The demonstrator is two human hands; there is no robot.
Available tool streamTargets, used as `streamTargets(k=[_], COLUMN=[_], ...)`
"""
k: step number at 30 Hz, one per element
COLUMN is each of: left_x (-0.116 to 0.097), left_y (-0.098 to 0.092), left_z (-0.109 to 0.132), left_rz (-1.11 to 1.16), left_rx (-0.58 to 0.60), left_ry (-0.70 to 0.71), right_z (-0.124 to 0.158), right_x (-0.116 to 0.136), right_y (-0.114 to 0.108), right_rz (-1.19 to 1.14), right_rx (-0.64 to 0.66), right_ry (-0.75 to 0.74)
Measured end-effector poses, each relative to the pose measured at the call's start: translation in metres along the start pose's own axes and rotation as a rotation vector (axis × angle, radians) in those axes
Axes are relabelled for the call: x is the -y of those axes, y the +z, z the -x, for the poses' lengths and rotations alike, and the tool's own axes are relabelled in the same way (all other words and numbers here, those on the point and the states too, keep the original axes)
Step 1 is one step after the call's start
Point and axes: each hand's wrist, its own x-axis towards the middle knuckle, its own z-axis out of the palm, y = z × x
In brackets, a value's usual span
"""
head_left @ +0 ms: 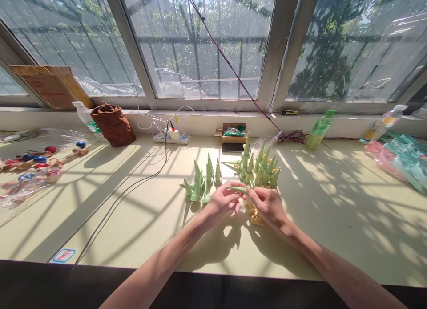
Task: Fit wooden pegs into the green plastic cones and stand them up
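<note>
My left hand (pixel 223 201) and my right hand (pixel 267 205) meet over the middle of the pale table (pixel 140 220), both pinched on one green cone-shaped plastic spike (pixel 237 189) held lying sideways between them. Under my right hand lie small yellow-tan parts (pixel 255 217). Just beyond my left hand stands a group of several plain green spikes (pixel 204 179). Behind my right hand stands a taller cluster of green spikes with yellow fittings (pixel 260 165).
A brown bag (pixel 113 124), power strip (pixel 171 137) with cables, and small cardboard box (pixel 234 132) sit by the window sill. A green bottle (pixel 319 130) stands at right. Bagged wooden ball toys (pixel 33 164) lie left; pink and teal packages (pixel 400 160) lie right.
</note>
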Motion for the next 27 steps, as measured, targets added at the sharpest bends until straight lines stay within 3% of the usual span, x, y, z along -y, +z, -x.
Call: streamTargets(k=[11, 18, 27], left_x=[0.009, 0.013, 0.017], left_y=[-0.002, -0.005, -0.004], left_z=[-0.006, -0.010, -0.009], left_rz=[-0.101, -0.254, -0.264], left_rx=[-0.008, -0.058, -0.025], left_ry=[0.079, 0.189, 0.171], right_z=[0.000, 0.003, 0.005], right_x=[0.001, -0.001, -0.010], right_y=[0.001, -0.003, 0.000], right_rz=[0.012, 0.089, 0.118], right_rx=[0.000, 0.057, 0.130], right_ry=[-0.006, -0.150, -0.340])
